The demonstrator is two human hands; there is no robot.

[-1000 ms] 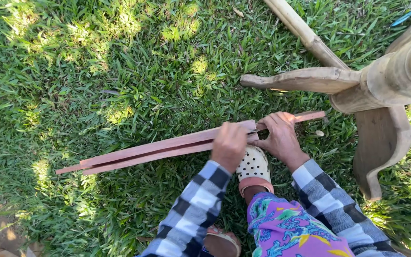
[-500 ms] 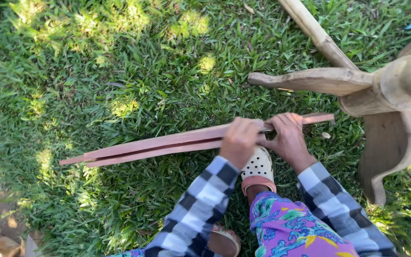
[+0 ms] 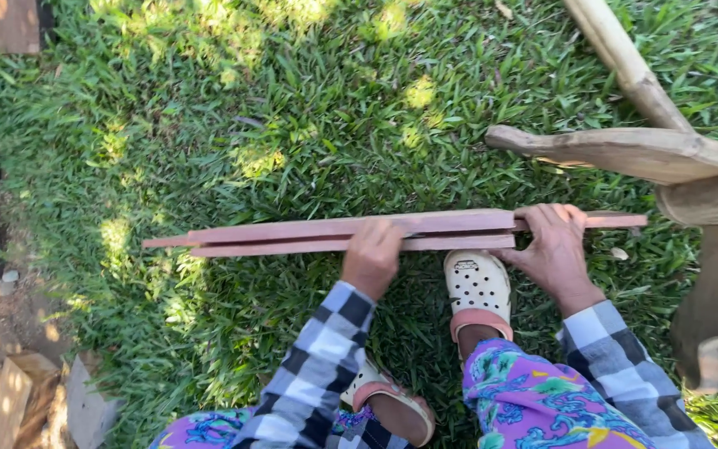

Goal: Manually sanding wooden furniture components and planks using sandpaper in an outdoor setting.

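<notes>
1. Head view, nearest edge: patterned purple trousers (image 3: 542, 403) and checked black-and-white sleeves (image 3: 317, 366) are filling the bottom of the frame.
2. Two cream perforated clogs are resting on the grass; the forward clog (image 3: 477, 287) is lying just beneath the strips, the rear clog (image 3: 392, 403) is sitting closer to the body.
3. Left hand (image 3: 373, 258) is curling over the reddish-brown split strips (image 3: 342, 234), fingers wrapping their top edge and gripping them near mid-length.
4. Right hand (image 3: 552, 249) is clasping the same strips near their right end, fingers folding over the upper edge beside a visible dark gap between the pieces.
5. Strips are lying nearly level across the frame, held just above the lawn (image 3: 292, 125), tapering to a point at the left.
6. Weathered wooden frame (image 3: 625, 150) with a slanting pole (image 3: 617, 58) is standing at the right, beyond the right hand.
7. Farthest left: bare soil with timber offcuts (image 3: 10, 25) is bordering the grass.
</notes>
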